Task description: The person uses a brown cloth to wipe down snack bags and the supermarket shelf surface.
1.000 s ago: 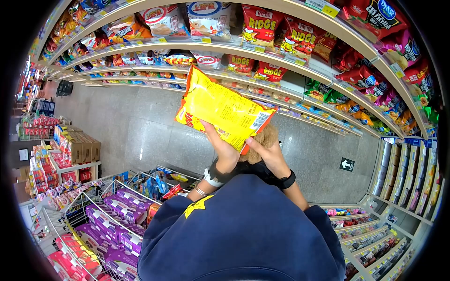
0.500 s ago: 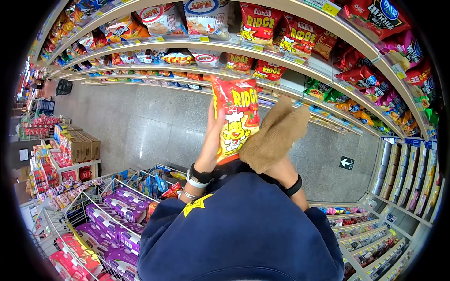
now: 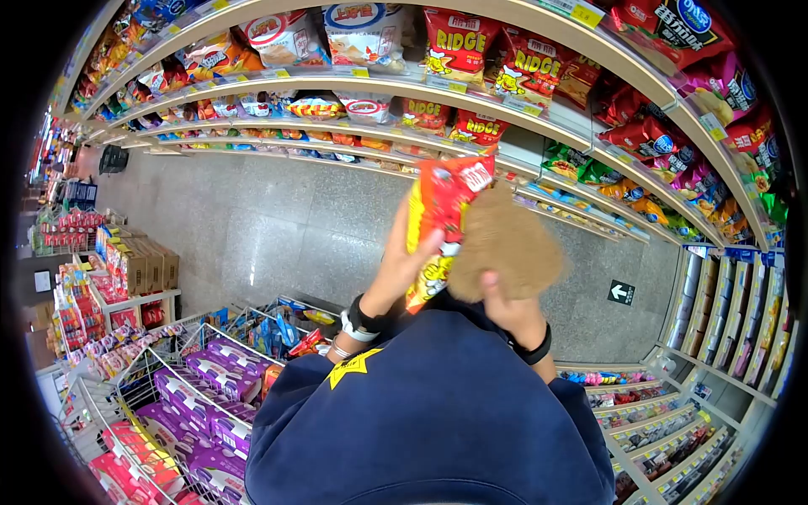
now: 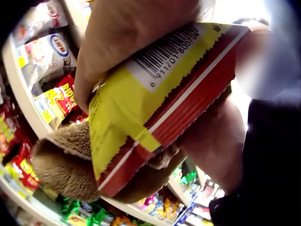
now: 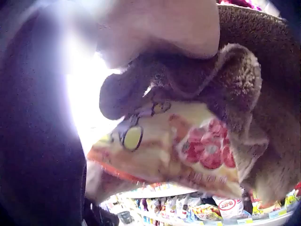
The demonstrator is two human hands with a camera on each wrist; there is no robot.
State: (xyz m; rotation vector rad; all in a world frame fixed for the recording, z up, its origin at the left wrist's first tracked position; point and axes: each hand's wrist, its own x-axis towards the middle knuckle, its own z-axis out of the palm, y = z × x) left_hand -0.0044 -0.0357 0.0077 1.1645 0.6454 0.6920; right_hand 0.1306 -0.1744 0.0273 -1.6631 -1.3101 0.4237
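Observation:
In the head view my left hand (image 3: 402,263) grips a red and yellow bag of chips (image 3: 439,220) along its side, the bag tilted with its front turned toward the right. My right hand (image 3: 515,316) holds a brown fuzzy cloth (image 3: 509,244), its thumb on top and the other fingers hidden. Bag and cloth overlap side by side. The left wrist view shows the bag's yellow back with a barcode (image 4: 164,54) under the left hand (image 4: 131,37), and the cloth (image 4: 66,165) behind it. In the right wrist view the cloth (image 5: 263,84) hangs beside the bag's printed front (image 5: 178,146).
Curved shelves (image 3: 353,82) of snack bags run across the top and right. A wire cart (image 3: 126,379) with purple packs (image 3: 220,374) stands at lower left, with cardboard boxes (image 3: 139,263) behind it. Grey floor (image 3: 252,227) with an arrow sign (image 3: 621,292) lies between the shelves.
The bag first showed its yellow back, then its front, and is now turned partly edge-on and tilted right. The right hand has left the bag, and the cloth has been raised beside it.

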